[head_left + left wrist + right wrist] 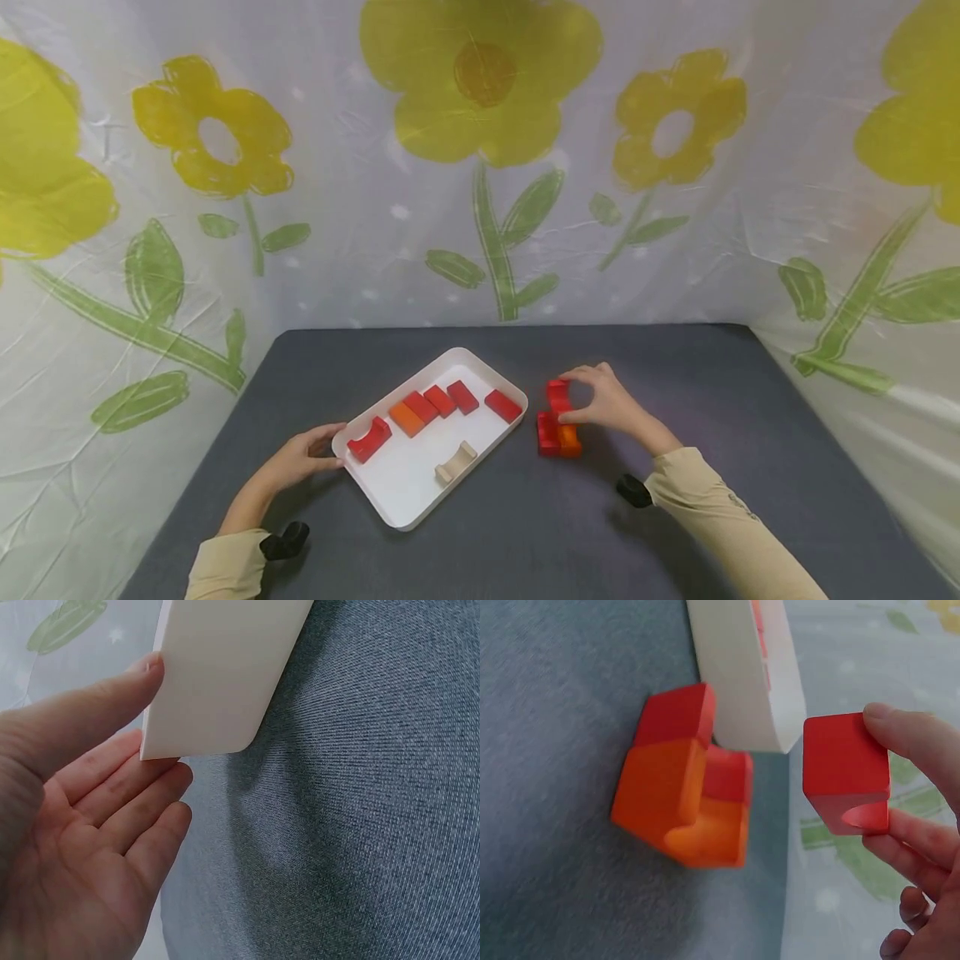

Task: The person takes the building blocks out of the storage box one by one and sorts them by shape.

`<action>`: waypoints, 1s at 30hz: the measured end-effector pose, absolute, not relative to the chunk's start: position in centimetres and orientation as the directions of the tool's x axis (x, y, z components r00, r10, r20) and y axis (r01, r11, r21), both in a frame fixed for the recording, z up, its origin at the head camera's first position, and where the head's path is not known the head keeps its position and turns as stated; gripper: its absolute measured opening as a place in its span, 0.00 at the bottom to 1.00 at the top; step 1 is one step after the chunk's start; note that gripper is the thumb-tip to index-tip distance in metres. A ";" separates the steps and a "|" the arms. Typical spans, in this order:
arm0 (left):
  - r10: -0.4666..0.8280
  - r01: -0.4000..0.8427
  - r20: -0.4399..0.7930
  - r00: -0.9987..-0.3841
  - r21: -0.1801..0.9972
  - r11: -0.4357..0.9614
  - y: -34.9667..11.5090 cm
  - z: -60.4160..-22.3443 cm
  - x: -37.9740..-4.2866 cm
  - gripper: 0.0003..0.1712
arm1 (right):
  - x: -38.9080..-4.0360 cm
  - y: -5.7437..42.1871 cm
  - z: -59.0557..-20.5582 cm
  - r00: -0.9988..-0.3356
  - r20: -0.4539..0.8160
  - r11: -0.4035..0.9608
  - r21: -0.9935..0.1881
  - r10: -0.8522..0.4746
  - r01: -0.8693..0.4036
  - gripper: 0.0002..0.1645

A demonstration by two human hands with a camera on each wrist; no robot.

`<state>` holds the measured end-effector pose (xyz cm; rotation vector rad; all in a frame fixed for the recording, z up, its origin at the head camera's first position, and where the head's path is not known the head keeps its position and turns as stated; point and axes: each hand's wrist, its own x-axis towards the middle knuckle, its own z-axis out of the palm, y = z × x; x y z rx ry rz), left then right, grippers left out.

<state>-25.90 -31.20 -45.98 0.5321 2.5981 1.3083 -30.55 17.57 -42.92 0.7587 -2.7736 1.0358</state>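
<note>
My right hand (606,402) pinches a red block with a curved notch (846,769) between thumb and fingers, held up off the table. Just below it, an orange notched block (658,780) and a red notched block (676,714) stand side by side on the table, touching. My left hand (296,457) touches the left corner of a white tray (405,523), its fingers fairly straight along the outside and the thumb at the edge. The left wrist view shows the thumb (112,701) against the tray's outer wall (217,682).
Inside the tray lie a red arched block (369,440), an orange block (406,418), several red rectangular blocks (462,397) and a beige arched block (455,463). A dark cloth (495,558) covers the table. Behind hangs a curtain (330,250) printed with flowers.
</note>
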 end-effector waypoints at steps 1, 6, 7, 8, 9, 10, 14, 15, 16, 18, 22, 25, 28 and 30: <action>0.397 0.231 -0.003 -0.918 0.808 0.541 -31.2 -45.9 -25.9 0.35 | -30.5 17.7 -43.0 -0.876 0.240 0.650 -0.594 -0.419 -0.474 0.36; 0.442 0.244 -0.001 -0.897 0.831 0.499 -31.1 -45.5 -26.0 0.33 | -30.2 18.7 -43.3 -0.880 0.239 0.658 -0.591 -0.411 -0.467 0.36; 0.453 0.254 0.003 -0.892 0.832 0.494 -31.1 -45.5 -26.0 0.33 | -30.2 18.9 -43.4 -0.879 0.241 0.660 -0.587 -0.411 -0.469 0.36; 0.462 0.262 0.006 -0.887 0.830 0.492 -31.1 -45.5 -26.0 0.32 | -30.1 19.1 -43.5 -0.881 0.238 0.663 -0.586 -0.409 -0.467 0.36; 0.469 0.271 0.011 -0.883 0.828 0.490 -31.1 -45.5 -26.0 0.31 | -30.1 19.2 -43.6 -0.880 0.239 0.665 -0.581 -0.411 -0.468 0.36; 0.471 0.277 0.015 -0.882 0.825 0.493 -31.1 -45.5 -26.0 0.31 | -30.0 19.4 -43.7 -0.880 0.236 0.669 -0.576 -0.413 -0.469 0.36; 0.458 0.271 0.010 -0.889 0.817 0.508 -31.0 -45.5 -25.8 0.30 | -29.7 19.9 -44.3 -0.881 0.224 0.676 -0.571 -0.417 -0.465 0.37; 0.456 0.271 0.011 -0.890 0.818 0.507 -31.0 -45.5 -25.8 0.30 | -29.6 20.1 -44.5 -0.881 0.225 0.677 -0.570 -0.417 -0.466 0.37; 0.457 0.271 0.012 -0.889 0.819 0.506 -31.0 -45.4 -25.8 0.30 | -29.5 20.2 -44.6 -0.883 0.224 0.677 -0.573 -0.413 -0.462 0.37; 0.460 0.271 0.013 -0.888 0.823 0.499 -31.0 -45.4 -25.9 0.30 | -29.4 20.5 -44.9 -0.889 0.218 0.681 -0.577 -0.403 -0.451 0.37; 0.463 0.264 0.009 -0.886 0.832 0.489 -31.0 -45.4 -25.9 0.31 | -28.9 20.9 -45.2 -0.903 0.188 0.691 -0.589 -0.387 -0.419 0.36; 0.460 0.255 0.001 -0.888 0.833 0.492 -31.0 -45.5 -25.8 0.31 | -28.7 20.9 -45.4 -0.914 0.154 0.700 -0.598 -0.376 -0.389 0.36; 0.451 0.246 -0.005 -0.892 0.833 0.495 -31.0 -45.6 -25.8 0.31 | -28.5 21.0 -45.5 -0.924 0.133 0.702 -0.613 -0.359 -0.361 0.37; 0.443 0.241 -0.006 -0.896 0.832 0.500 -31.0 -45.6 -25.8 0.30 | -28.4 21.1 -45.5 -0.926 0.132 0.702 -0.617 -0.354 -0.356 0.37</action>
